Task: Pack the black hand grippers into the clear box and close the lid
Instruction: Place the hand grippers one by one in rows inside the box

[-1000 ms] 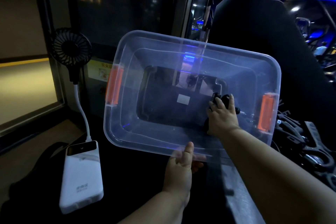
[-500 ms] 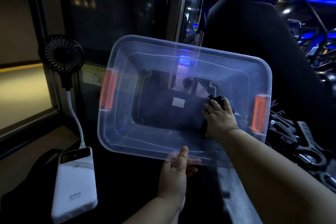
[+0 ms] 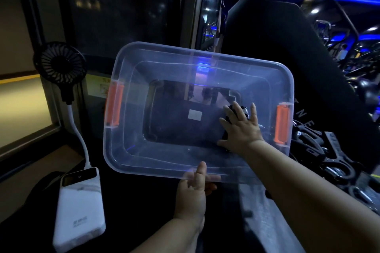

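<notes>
The clear box [image 3: 131, 150] with orange side latches is tilted up, its open side facing me. My left hand [image 3: 193, 189] pinches its near rim. My right hand [image 3: 239, 129] reaches inside at the right, fingers spread over a black hand gripper [image 3: 244, 110] lying against the box bottom. A pile of black hand grippers [image 3: 329, 160] lies to the right of the box, partly hidden behind it. No lid is visible.
A white power bank [image 3: 80, 209] lies at the lower left, cabled to a small black fan [image 3: 59, 63] standing above it. A dark padded gym seat [image 3: 287, 47] rises behind the box. A window frame runs along the left.
My right hand's fingers have spread apart over the black hand gripper inside the box. The box stays held up by my left hand, almost unmoved.
</notes>
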A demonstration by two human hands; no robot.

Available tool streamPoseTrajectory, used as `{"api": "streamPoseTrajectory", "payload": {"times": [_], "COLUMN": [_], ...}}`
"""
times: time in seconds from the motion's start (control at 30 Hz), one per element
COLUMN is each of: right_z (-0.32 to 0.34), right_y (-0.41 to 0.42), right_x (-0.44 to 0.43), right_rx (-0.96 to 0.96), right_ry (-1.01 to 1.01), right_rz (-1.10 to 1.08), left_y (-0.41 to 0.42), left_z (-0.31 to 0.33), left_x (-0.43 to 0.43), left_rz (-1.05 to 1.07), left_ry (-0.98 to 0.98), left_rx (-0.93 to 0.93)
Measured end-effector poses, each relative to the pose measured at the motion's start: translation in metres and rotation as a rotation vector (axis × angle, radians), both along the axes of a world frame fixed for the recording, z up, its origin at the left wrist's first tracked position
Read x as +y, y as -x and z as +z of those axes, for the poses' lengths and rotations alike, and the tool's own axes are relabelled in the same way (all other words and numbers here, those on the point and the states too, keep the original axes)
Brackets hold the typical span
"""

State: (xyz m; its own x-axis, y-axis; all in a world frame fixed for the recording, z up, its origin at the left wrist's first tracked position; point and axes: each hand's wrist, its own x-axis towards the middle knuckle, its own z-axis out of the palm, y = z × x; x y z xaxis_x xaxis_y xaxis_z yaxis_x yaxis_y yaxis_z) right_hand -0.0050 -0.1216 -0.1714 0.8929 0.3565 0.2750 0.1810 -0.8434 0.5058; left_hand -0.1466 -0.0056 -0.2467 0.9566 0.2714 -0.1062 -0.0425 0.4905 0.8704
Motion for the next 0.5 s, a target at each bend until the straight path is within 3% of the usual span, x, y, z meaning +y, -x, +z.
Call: {"api": "streamPoseTrajectory", "payload": {"times": [0.13,0.3,0.5], "right_z": [0.006,-0.017,-0.055], "right_y": [0.034,0.089,0.135], "right_x": [0.004,-0.028,-0.093], "right_rx": [-0.057,-0.416,-0.38], "right_ry": [-0.294,-0.66,-0.942], "right_rz": [0.051,0.338,0.127], "left_y": [0.001,0.001,0.0], "left_z": [0.001,-0.001,-0.002], "left_x": [0.0,-0.001,0.0], "left_rz": [0.029,0.03,0.01], "left_ry": [0.002,-0.008,-0.015], "left_rx": [0.002,0.003,-0.01]}}
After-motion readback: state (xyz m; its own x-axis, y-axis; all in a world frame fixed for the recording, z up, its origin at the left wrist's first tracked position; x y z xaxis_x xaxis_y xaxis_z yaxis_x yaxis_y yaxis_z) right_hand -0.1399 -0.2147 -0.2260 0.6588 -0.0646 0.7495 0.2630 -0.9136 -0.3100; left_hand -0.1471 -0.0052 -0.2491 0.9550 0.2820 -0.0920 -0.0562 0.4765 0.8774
